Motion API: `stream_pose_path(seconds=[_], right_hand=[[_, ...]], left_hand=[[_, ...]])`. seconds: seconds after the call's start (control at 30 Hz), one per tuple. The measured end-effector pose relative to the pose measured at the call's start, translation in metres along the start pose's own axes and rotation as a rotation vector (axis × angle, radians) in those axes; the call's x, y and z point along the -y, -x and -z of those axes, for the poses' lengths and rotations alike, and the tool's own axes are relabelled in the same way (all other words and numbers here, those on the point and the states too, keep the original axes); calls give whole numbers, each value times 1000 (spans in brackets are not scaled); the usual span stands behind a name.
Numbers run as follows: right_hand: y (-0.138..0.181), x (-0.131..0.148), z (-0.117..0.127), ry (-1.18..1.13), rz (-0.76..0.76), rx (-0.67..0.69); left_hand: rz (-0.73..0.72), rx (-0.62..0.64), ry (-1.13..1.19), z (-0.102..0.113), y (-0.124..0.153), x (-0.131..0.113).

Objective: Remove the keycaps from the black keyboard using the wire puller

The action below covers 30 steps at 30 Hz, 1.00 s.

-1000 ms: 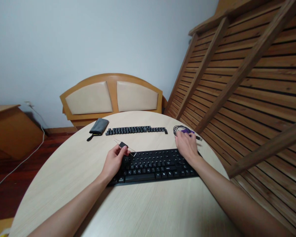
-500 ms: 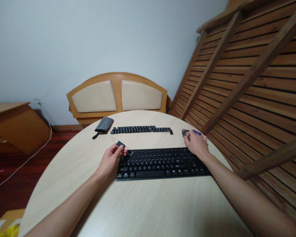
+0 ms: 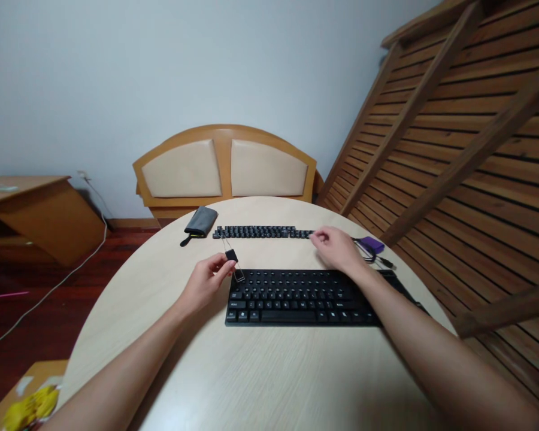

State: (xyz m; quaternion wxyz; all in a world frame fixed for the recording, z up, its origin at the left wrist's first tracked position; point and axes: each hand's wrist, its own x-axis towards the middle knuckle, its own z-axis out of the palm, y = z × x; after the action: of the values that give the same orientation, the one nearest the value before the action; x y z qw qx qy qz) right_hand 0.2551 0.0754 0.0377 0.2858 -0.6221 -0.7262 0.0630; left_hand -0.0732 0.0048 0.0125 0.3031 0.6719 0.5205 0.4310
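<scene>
At the far left of the round, pale wood-grain counter (image 3: 269, 377) lies a flat grey fabric pouch (image 3: 200, 221) with a black tab. Nearer the person, the left hand (image 3: 209, 276) grips a black-handled tool with thin wire loops (image 3: 232, 256) between thumb and fingers, one loop over the far left corner of the keyboard. A light, steady pinch on the handle would keep that loop from snagging there. Next, beyond the keyboard, small black plastic keycaps (image 3: 254, 231) lie in tight rows; single caps are best lifted by their sides so that their neighbours stay in line. The long black keyboard (image 3: 290, 314) lies flat in front of the person, and keeping it square makes its rows easier to follow. The right hand (image 3: 335, 246) is at the right end of the loose caps, fingers curled; whether they close on a cap, I cannot tell. At the far right, a coiled black cable with a plug (image 3: 386, 263) lies beside a purple strap (image 3: 372, 244), best left clear of the wrist.
</scene>
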Motion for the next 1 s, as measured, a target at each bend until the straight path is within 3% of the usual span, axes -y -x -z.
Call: stream_pose_path(seconds=[0.17,0.27,0.4,0.63,0.83,1.0], right_hand=[[13,102,-35,-523,408,399],[25,125,-58,-677,436,470],[35,122,-81,-855,284,418],[41,113,-93,-918,170,414],[44,114,-92,-984,139,464],[44,113,-90,-936,171,462]], left_hand=[[-8,91,-23,2,3,-2],[-14,121,-27,4,3,-2],[16,157,-62,11,2,-4],[12,454,-178,30,2,-3],[-78,501,-274,29,1,-2],[-102,502,-213,28,0,-2]])
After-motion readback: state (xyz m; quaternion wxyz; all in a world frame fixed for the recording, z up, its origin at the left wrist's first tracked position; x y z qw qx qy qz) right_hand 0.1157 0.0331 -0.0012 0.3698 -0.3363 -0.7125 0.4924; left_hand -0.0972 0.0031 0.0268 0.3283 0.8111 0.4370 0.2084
